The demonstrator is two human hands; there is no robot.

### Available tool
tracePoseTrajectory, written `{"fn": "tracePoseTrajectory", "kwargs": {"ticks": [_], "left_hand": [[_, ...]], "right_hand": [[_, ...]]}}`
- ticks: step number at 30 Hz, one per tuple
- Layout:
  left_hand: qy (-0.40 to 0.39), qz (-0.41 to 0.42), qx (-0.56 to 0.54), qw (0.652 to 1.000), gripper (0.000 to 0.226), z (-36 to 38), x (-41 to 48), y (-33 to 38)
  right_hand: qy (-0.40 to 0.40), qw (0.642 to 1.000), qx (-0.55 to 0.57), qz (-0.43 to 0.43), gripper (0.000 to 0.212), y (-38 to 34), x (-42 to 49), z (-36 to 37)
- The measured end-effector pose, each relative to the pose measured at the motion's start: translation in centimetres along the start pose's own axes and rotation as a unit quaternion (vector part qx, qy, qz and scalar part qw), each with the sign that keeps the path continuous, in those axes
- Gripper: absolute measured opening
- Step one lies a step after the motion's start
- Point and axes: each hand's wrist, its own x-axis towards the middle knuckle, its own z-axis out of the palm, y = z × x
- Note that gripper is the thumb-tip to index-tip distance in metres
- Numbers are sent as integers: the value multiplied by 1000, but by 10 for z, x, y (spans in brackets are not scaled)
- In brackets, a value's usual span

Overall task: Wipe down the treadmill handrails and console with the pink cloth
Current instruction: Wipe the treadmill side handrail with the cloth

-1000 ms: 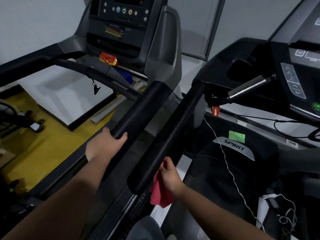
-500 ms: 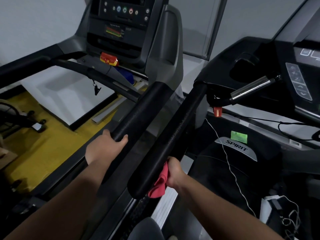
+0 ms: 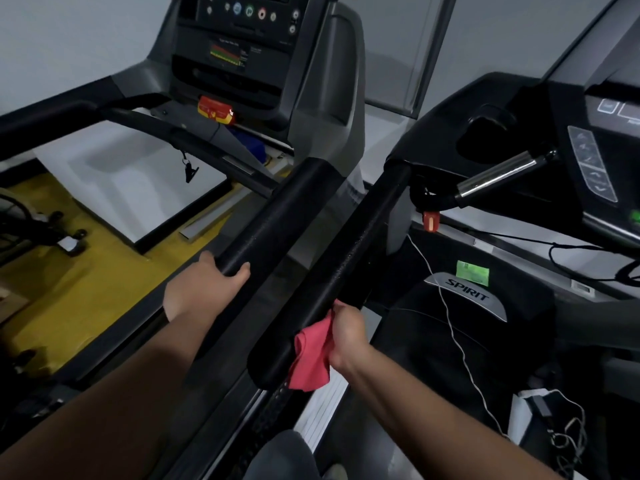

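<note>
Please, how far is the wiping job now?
Nothing visibly finished. In hand: the right hand presses the pink cloth against the right treadmill's handrail. The left hand only grips the neighbouring handrail. Left: the console, untouched.

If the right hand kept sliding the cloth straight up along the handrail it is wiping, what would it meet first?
Probably the black console housing where that handrail ends. The right hand and pink cloth have bare rail ahead until then; depth is uncertain.
</note>
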Motion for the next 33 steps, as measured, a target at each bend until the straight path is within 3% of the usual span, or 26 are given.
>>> {"fn": "tracePoseTrajectory", "kwargs": {"ticks": [2, 4, 7, 9, 13, 16, 18, 21, 23, 25, 27, 30, 33], "left_hand": [[3, 0, 2, 1000, 70, 0, 0, 0], [3, 1, 2, 1000, 70, 1, 0, -1], [2, 1, -4, 1000, 68, 3, 0, -2], [3, 1, -5, 1000, 67, 2, 0, -2], [10, 1, -7, 1000, 67, 4, 2, -2], [8, 6, -13, 1000, 68, 6, 2, -4], [4, 8, -20, 1000, 68, 7, 1, -4], [2, 9, -31, 999, 68, 7, 1, -4], [4, 12, -30, 999, 69, 5, 1, -4], [4, 11, -30, 999, 68, 3, 1, -3], [3, 9, -30, 1000, 68, 2, 0, -2], [-2, 13, -37, 999, 67, 2, -1, -2], [-6, 19, -41, 999, 67, 1, -1, -3]], "right_hand": [[33, 995, -54, -72, 27, 11, -2, -1], [54, 975, -133, -172, 11, 16, -13, -1], [23, 900, -272, -340, 16, 13, -37, -1], [-12, 818, -385, -427, 22, 10, -41, -2], [-10, 610, -597, -521, 23, 4, -44, 14], [26, 467, -725, -506, 22, -1, -57, 32], [-16, 405, -769, -494, 25, 0, -68, 39], [-119, 444, -770, -443, 32, -3, -78, 33], [-142, 472, -739, -458, 29, -14, -78, 22], [-134, 476, -726, -478, 27, -27, -71, 18], [-115, 460, -750, -461, 29, -37, -63, 29], [-89, 400, -813, -413, 32, -32, -54, 55], [-127, 360, -830, -407, 42, -15, -55, 63]]}}
